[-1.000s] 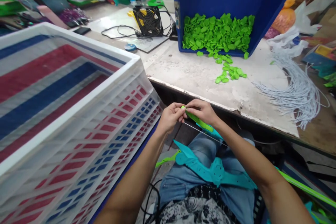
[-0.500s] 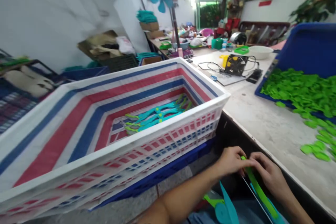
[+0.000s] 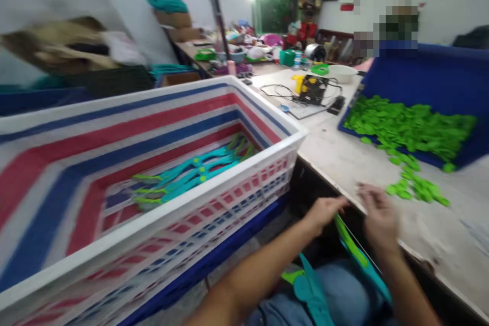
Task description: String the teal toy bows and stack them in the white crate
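My left hand (image 3: 324, 211) is closed on the upper end of a long, narrow teal-and-green plastic piece (image 3: 355, 249), which slants down over my lap with a thin pale line along it. My right hand (image 3: 378, 214) is apart from that end, raised at the table's front edge. Its fingers are bent and smeared by motion, so what they hold, if anything, cannot be made out. Across my lap lies a second teal piece (image 3: 311, 288) with a round joint and a green end. Several similar teal-and-green pieces (image 3: 198, 168) lie in the striped-lined white crate (image 3: 244, 170) to my left.
On the table (image 3: 336, 155), a tilted blue bin (image 3: 424, 74) spills green plastic parts (image 3: 405, 127) toward me. Farther back are a small black fan (image 3: 313, 90) with cables and a white basin (image 3: 344, 74). The crate stands on a blue crate (image 3: 229, 247).
My right hand has left the green strip and moved up to the table edge. My left hand still grips the strip's end. The view has turned right.
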### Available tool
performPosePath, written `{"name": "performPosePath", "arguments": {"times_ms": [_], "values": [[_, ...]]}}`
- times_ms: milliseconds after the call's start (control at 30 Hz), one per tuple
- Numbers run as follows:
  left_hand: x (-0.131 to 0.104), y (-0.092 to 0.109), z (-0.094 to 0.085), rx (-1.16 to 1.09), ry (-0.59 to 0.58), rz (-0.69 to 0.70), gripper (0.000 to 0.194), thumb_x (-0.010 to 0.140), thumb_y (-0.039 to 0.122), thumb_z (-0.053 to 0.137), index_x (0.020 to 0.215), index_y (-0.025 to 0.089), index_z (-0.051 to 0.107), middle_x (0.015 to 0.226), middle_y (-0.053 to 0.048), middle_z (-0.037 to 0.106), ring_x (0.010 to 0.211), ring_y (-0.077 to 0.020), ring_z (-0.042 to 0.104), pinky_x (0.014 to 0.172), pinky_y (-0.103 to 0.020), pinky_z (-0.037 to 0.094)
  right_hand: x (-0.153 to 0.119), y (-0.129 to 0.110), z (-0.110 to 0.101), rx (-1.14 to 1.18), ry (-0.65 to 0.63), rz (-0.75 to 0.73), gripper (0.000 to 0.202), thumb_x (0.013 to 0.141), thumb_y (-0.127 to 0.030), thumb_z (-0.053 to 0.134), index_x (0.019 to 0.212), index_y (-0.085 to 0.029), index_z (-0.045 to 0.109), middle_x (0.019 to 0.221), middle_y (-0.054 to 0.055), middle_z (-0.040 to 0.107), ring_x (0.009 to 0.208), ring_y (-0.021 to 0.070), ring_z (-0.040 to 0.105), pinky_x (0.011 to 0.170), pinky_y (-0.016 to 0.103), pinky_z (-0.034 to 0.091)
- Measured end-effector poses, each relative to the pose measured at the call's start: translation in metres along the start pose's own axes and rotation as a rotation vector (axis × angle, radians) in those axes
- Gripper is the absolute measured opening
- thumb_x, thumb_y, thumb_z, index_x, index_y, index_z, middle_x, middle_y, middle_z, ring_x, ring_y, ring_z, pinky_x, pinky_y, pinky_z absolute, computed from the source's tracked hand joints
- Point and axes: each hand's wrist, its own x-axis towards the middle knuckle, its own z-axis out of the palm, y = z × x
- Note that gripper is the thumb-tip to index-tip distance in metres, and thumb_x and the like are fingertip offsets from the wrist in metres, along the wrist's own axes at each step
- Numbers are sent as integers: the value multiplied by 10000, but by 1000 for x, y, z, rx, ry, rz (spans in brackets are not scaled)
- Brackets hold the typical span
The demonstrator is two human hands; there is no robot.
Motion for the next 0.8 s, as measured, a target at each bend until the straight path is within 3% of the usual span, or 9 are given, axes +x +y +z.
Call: {"name": "performPosePath", "arguments": {"times_ms": [67,133,267,333,467,600,700,800], "values": [[9,8,-2,-177,4,-100,244,770,333,617,810,120,728,787,-59,697,787,-174,616,789,-298,466,-42,-5,22,60,-71,16,229,817,-413,571,743,-200,607,969,92,636,989,225,612,893,420,492],[15,13,-8,-129,58,-106,132,696,242,662,738,125,709,755,-52,691,749,-166,611,749,-282,461,-69,2,37,73,-68,62,212,820,-379,564,735,-192,615,1026,98,609,990,205,597,871,371,494],[11,17,-19,289,235,172,20,668,157,643,659,161,660,701,-21,657,681,-144,580,682,-260,447,-79,22,41,118,16,164,186,811,-350,564,747,-182,615,1014,97,580,945,186,585,812,322,498],[4,17,-19,302,242,257,50,717,205,618,706,166,649,668,-5,638,609,-125,569,609,-243,443,-73,24,41,140,51,171,177,814,-340,561,748,-183,610,975,85,580,941,183,577,827,319,490],[-5,18,-11,-75,137,50,215,700,337,683,771,142,626,662,-12,642,487,-107,562,392,-191,371,-60,16,45,168,142,131,163,823,-319,562,740,-186,610,889,58,579,901,175,569,817,309,484],[-3,25,-12,-221,12,-191,291,582,298,815,745,104,671,625,-28,648,517,-110,605,427,-180,465,-56,12,50,207,153,93,133,815,-284,583,751,-185,644,880,48,580,873,166,574,795,294,487],[-1,28,-15,-238,-13,-238,249,580,236,830,721,103,673,592,-21,646,518,-106,614,477,-189,515,-57,16,52,216,150,72,126,819,-274,594,774,-193,679,892,43,594,871,162,586,806,293,493],[-1,27,-13,-260,52,-215,209,597,186,811,668,116,628,552,3,621,490,-98,598,475,-192,517,-58,22,52,223,116,51,146,832,-262,580,828,-212,717,904,40,624,895,164,605,828,297,501]]}}
